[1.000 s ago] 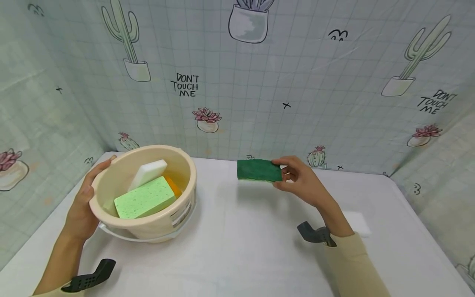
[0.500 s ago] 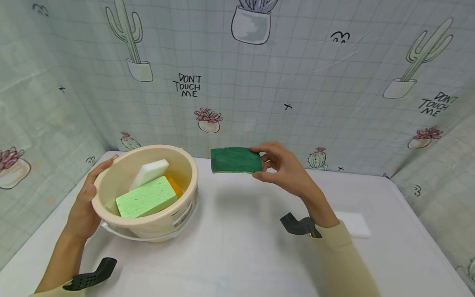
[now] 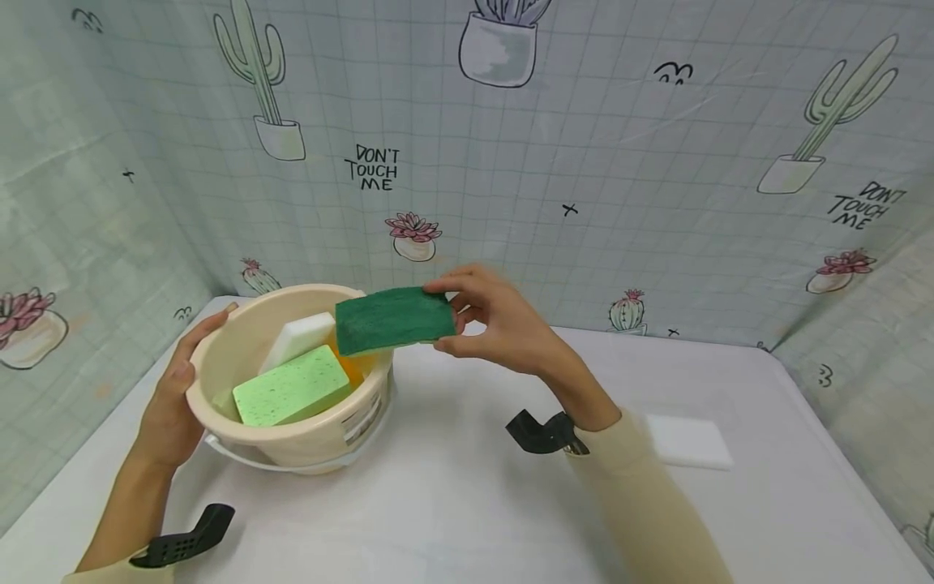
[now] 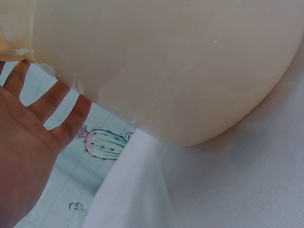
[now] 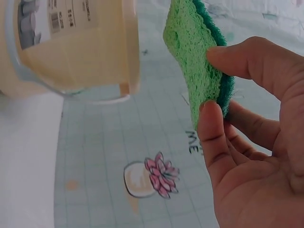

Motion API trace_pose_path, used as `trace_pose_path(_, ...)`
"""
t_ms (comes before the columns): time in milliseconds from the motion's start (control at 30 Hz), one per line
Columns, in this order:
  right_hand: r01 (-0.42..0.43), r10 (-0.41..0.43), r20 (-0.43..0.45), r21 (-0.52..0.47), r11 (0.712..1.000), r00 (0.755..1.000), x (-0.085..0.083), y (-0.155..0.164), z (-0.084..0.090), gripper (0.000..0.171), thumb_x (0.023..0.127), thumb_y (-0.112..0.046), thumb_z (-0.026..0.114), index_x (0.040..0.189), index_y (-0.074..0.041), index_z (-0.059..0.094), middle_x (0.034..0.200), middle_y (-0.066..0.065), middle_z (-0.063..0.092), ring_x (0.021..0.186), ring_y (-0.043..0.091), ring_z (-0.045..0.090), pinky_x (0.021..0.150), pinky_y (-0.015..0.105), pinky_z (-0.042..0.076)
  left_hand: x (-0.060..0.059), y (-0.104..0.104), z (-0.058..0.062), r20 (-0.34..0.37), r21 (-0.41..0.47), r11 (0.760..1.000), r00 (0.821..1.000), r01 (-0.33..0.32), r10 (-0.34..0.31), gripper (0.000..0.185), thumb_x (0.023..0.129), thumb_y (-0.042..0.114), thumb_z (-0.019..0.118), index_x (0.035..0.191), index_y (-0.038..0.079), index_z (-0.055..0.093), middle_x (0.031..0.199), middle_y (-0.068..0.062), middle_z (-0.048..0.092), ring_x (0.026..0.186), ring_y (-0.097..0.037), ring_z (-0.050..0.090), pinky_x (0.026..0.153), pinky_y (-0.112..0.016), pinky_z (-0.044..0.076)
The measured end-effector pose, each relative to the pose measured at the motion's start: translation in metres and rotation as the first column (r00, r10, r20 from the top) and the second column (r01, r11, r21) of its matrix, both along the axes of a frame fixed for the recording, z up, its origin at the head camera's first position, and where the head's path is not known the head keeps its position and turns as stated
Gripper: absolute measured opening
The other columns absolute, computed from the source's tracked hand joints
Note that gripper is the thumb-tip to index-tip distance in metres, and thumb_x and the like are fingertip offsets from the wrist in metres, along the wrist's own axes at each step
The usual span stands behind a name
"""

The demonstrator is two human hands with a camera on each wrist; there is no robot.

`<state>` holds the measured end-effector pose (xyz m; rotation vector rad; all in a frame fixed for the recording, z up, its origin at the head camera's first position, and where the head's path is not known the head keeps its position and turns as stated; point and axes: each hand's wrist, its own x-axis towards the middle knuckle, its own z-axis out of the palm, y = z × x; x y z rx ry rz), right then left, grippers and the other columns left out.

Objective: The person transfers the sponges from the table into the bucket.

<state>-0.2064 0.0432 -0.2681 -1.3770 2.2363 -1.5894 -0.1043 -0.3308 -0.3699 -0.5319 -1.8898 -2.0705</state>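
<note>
My left hand (image 3: 169,397) holds the side of a cream bucket (image 3: 314,444) at its rim, fingers spread against the outer wall in the left wrist view. Inside the bucket lie a light green sponge (image 3: 292,388), a white foam block (image 3: 301,337) and a partly hidden orange piece (image 3: 352,369). My right hand (image 3: 499,324) pinches a scouring sponge (image 3: 394,319) by its right end, its dark green side facing up and its far end overlapping the bucket's right rim. From the right wrist, its porous light green side (image 5: 190,61) shows between thumb and fingers.
A flat white block (image 3: 689,442) lies on the white table (image 3: 452,503) at the right, partly behind the right sleeve. The bucket's white handle (image 3: 292,468) hangs low at its front. A cactus-print cloth (image 3: 496,162) stands behind and at both sides.
My right hand has carried the scouring sponge leftward and slightly up, from above the middle of the table to the bucket's right rim. The left hand and bucket stay about where they were.
</note>
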Motion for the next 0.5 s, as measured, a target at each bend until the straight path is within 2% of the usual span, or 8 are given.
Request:
trace_pose_path(333, -0.049, 0.051, -0.016, 0.102, 0.994, 0.999, 0.003, -0.041, 0.005, 0.053, 0.075, 0.0, 0.077, 0.125, -0.002, 0.06, 0.119, 0.005, 0.047, 0.085, 0.015, 0.057, 0.076, 0.026, 0.051, 0.001, 0.002, 0.001, 0.024, -0.008, 1.0, 0.999, -0.024, 0.024, 0.06, 0.099, 0.037, 0.037, 0.151, 0.011, 0.023, 0.157, -0.005, 0.016, 0.136, -0.021, 0.025, 0.098, -0.019, 0.035)
trace_pose_path(500, -0.059, 0.064, -0.018, 0.183, 0.981, 0.998, 0.005, -0.057, 0.005, 0.051, 0.075, 0.0, 0.076, 0.123, -0.003, 0.061, 0.121, 0.005, 0.048, 0.083, 0.014, 0.055, 0.076, 0.024, 0.051, -0.001, 0.0, -0.002, -0.006, -0.002, 1.0, 1.0, 0.01, -0.01, 0.059, 0.099, 0.033, 0.034, 0.152, 0.009, 0.022, 0.156, -0.006, 0.017, 0.135, -0.02, 0.027, 0.098, -0.019, 0.035)
